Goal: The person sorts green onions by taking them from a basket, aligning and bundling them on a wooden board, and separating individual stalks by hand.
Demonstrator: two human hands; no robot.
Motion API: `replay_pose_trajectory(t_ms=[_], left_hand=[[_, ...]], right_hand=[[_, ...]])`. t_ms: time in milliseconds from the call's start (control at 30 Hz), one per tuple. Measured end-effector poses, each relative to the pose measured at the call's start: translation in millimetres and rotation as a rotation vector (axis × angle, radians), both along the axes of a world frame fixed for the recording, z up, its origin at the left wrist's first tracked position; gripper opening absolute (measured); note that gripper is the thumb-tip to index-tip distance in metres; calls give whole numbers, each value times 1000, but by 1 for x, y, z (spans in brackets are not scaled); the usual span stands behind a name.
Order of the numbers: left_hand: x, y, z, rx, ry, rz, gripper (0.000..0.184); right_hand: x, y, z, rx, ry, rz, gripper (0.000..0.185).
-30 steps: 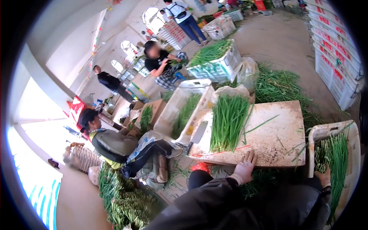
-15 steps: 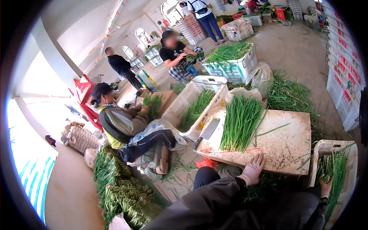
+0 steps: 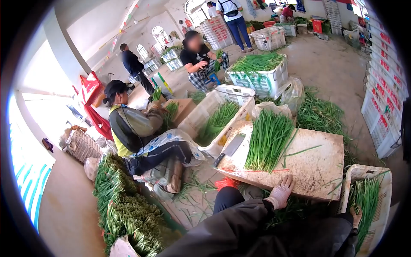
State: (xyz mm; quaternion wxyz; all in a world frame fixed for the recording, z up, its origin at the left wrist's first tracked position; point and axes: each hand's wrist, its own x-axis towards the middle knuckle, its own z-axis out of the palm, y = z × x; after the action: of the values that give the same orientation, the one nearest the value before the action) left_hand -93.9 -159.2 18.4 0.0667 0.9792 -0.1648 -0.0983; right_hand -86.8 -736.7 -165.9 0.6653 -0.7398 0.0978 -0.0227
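Observation:
My left hand (image 3: pixel 280 195), in a pale thin glove, lies with fingers stretched out on the near edge of a soil-stained board (image 3: pixel 317 165). A pile of long green chives (image 3: pixel 267 141) rests on the board, a few loose stalks to its right. Left of the pile is a cleaver (image 3: pixel 232 147) with a dark handle. At the lower right, my right hand (image 3: pixel 356 217) is at the left side of a white crate (image 3: pixel 386 192), its fingers curled against green chives (image 3: pixel 367 201) in it. My sleeve and the stalks partly hide that hand.
A white crate of greens (image 3: pixel 252 100) stands beyond the board, near a seated person (image 3: pixel 132 124). Loose greens (image 3: pixel 319 113) cover the floor behind the board. Bundled greens (image 3: pixel 128 214) are stacked at the lower left; tall crate stacks (image 3: pixel 385 85) rise at right.
My right hand has shifted slightly left and down by the crate, and the chives there lie lower in it. My left hand stays on the board. The seated person has raised a bunch.

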Motion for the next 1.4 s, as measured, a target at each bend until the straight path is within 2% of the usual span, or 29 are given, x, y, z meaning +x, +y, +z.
replay_pose_trajectory(t_ms=[33, 100, 200, 233, 300, 467, 567, 667, 767, 867, 967, 1067, 1133, 1167, 1267, 1400], left_hand=[[0, 0, 1, 6, 0, 0, 103], [-1, 0, 1, 13, -1, -1, 102], [-1, 1, 2, 17, -4, -4, 101], [-1, 2, 3, 15, -7, -5, 101], [-2, 1, 2, 5, -10, -5, 102], [-2, 2, 1, -10, -5, 0, 102], [-3, 3, 3, -10, -3, 1, 103], [-3, 2, 5, -7, -6, -4, 102], [-3, 2, 1, -17, -15, 6, 101], [-2, 3, -2, -18, -19, 7, 101], [-2, 3, -5, -26, -30, 7, 101], [-3, 4, -2, -29, -24, 5, 100], [-3, 5, 0, -24, -15, 7, 101], [-2, 5, -3, -24, -11, 7, 101], [0, 5, -18, -30, -67, 21, 108], [-2, 6, -4, -47, -21, 14, 100]], right_hand=[[-7, 23, 19, 32, -51, -72, 52], [-14, 43, 33, 131, -67, 3, 51], [-15, 53, 47, 178, 25, 33, 51], [-18, 55, 51, 187, 96, -28, 51], [-19, 56, 56, 156, 123, -125, 48], [-25, 58, 61, 9, -154, -254, 41], [-17, 14, 20, -29, 6, -211, 41], [-15, 2, 10, -64, -17, -162, 43], [-19, 24, 31, -284, -229, -235, 43], [-20, 34, 34, -202, -249, -322, 41], [-23, 40, 48, 84, -237, -246, 38], [-14, 15, 32, 44, -145, -105, 34], [-13, 17, 37, 36, -184, -104, 31], [-13, 20, 46, 30, -204, -104, 29], [-16, 38, 77, -209, -326, -169, 26], [-12, 38, 100, -196, -218, -160, 25]])
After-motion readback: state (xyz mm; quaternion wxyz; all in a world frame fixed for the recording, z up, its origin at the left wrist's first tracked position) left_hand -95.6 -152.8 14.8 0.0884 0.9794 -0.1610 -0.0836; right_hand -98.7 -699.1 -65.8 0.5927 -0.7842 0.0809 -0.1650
